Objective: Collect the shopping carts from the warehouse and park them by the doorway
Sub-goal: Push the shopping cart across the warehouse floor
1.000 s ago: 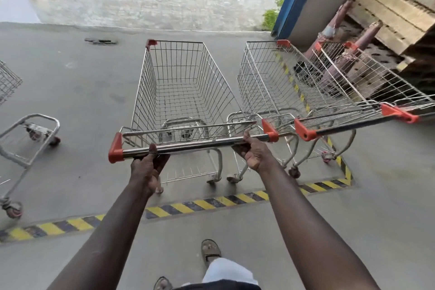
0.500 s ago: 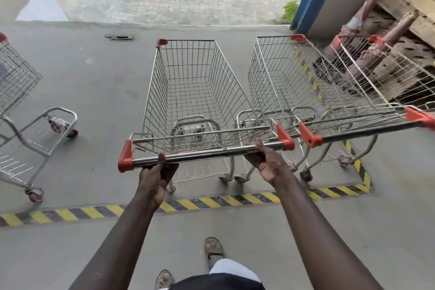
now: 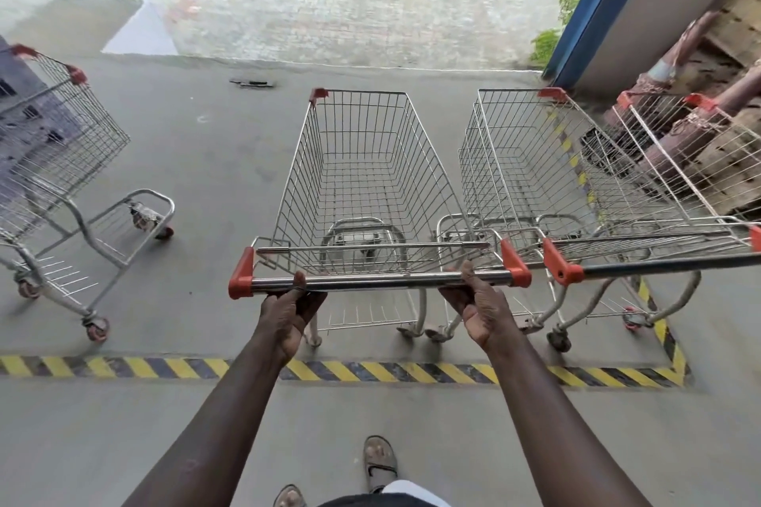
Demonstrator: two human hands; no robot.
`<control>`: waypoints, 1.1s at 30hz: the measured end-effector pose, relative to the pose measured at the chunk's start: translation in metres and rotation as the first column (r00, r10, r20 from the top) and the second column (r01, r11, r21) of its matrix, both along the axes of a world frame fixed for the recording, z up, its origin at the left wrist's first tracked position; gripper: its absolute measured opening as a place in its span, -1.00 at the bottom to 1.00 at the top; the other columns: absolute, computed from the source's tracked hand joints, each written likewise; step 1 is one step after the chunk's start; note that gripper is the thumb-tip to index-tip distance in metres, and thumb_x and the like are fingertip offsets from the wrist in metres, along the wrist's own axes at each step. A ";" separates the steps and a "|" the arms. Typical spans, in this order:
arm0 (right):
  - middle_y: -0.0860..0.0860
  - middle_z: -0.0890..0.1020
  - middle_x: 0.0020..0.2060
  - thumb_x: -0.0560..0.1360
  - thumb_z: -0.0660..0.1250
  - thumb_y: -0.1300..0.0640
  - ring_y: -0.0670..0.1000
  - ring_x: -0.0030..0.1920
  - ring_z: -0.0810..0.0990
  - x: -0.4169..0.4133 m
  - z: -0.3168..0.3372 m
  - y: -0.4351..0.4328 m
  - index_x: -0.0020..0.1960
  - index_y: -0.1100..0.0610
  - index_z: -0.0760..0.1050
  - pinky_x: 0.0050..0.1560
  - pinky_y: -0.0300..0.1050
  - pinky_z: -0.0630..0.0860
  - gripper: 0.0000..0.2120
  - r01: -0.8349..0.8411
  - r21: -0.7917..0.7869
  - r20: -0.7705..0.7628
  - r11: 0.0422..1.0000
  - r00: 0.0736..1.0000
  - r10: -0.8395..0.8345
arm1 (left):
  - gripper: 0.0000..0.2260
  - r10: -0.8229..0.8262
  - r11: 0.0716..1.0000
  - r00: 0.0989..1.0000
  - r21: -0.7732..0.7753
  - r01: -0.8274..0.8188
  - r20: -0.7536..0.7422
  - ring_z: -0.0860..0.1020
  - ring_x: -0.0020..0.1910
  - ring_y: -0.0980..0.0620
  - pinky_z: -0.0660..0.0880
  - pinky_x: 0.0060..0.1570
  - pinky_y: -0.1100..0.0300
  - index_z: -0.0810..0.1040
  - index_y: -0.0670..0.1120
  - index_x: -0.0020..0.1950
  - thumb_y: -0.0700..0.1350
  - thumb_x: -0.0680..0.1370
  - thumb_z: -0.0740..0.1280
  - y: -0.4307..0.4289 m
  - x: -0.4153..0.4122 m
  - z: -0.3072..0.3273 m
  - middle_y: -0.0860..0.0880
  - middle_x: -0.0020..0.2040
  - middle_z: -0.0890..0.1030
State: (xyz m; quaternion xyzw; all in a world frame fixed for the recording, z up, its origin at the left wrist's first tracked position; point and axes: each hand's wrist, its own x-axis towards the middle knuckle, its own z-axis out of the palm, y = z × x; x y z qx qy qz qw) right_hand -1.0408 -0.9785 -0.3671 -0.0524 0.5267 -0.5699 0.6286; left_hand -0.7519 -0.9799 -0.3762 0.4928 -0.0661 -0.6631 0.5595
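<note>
1. Compared with half a second ago, more of the grey wire cart on the left (image 3: 61, 144) is in view. Both hands still hold the same handle.
2. The left hand (image 3: 290, 313) and right hand (image 3: 477, 309) each grip the chrome handle bar (image 3: 379, 282), thumbs on top and fingers curled beneath.
3. The silver wire shopping cart with red corner caps (image 3: 362, 177) stands empty beyond the yellow-and-black striped floor tape (image 3: 370, 370), near the open doorway.
4. Just beside it on the right stands another silver wire cart (image 3: 535, 161), their red handle caps nearly touching.
5. Far right, wooden pallets (image 3: 733, 25) lean by a blue door frame (image 3: 593, 4).
</note>
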 end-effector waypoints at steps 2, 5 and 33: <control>0.18 0.70 -0.20 0.50 0.38 0.18 0.13 -0.13 0.70 0.003 -0.002 0.002 0.00 0.25 0.52 -0.09 -0.02 0.66 -0.85 0.008 -0.018 -0.007 1.000 1.000 -0.009 | -0.74 -0.015 1.000 1.000 0.001 0.015 -0.006 0.68 -0.06 -0.09 0.66 -0.11 0.11 0.49 -0.33 0.18 -0.17 0.59 0.33 -0.002 0.004 -0.002 -0.28 0.09 0.62; 0.23 0.67 -0.12 0.48 0.39 0.24 0.18 -0.04 0.66 0.008 -0.004 0.005 0.02 0.26 0.51 -0.13 0.00 0.67 -0.85 0.014 -0.011 0.013 1.000 1.000 -0.014 | -0.63 -0.004 1.000 1.000 -0.003 0.004 0.016 0.69 -0.07 -0.08 0.66 -0.10 0.13 0.46 -0.36 0.25 -0.13 0.57 0.34 -0.004 0.010 -0.002 -0.31 0.15 0.60; 0.15 0.70 -0.25 0.45 0.39 0.18 0.08 -0.23 0.71 -0.010 0.011 0.002 0.17 0.30 0.47 -0.27 -0.09 0.65 -0.66 -0.005 -0.010 0.014 1.000 1.000 0.005 | -0.55 0.027 0.999 0.999 -0.019 -0.028 -0.021 0.63 0.02 -0.15 0.66 -0.14 0.13 0.36 -0.40 0.36 -0.17 0.58 0.34 0.008 -0.017 0.003 -0.33 0.17 0.58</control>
